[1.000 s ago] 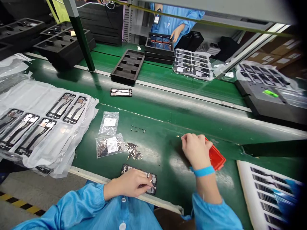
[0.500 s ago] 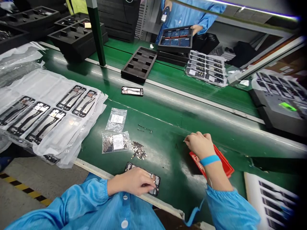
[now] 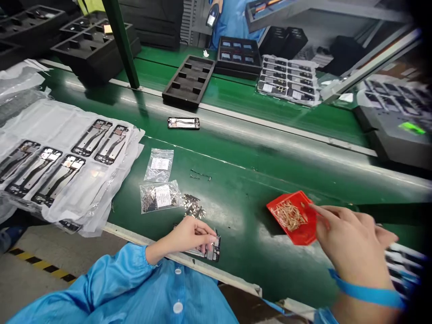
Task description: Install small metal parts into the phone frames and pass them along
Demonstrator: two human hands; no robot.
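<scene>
Low at the bench edge, my left hand (image 3: pixel 192 236) rests over a dark phone frame (image 3: pixel 213 252) and covers most of it. Its thumb and fingertips are pinched together, and anything between them is too small to make out. Off to the right, my right hand (image 3: pixel 351 238), with a blue wrist strap (image 3: pixel 366 288), has its index finger over the right side of a red tray (image 3: pixel 305 236) and appears to grip that rim; the thumb is partly hidden. Many small gold-coloured pieces (image 3: pixel 289 215) lie inside the tray.
Left of centre are a pile of small metal parts (image 3: pixel 193 205) and two labelled plastic bags (image 3: pixel 161 197). White sheeting (image 3: pixel 50 114) at left carries several phone frames. Another phone frame (image 3: pixel 184 123) lies farther back, before a black tray (image 3: pixel 189 81). A co-worker (image 3: pixel 232 24) stands opposite.
My right hand has drawn back to the right, uncovering the red tray and its contents. My left hand stays over the phone frame. The co-worker's tray has moved up and right.
</scene>
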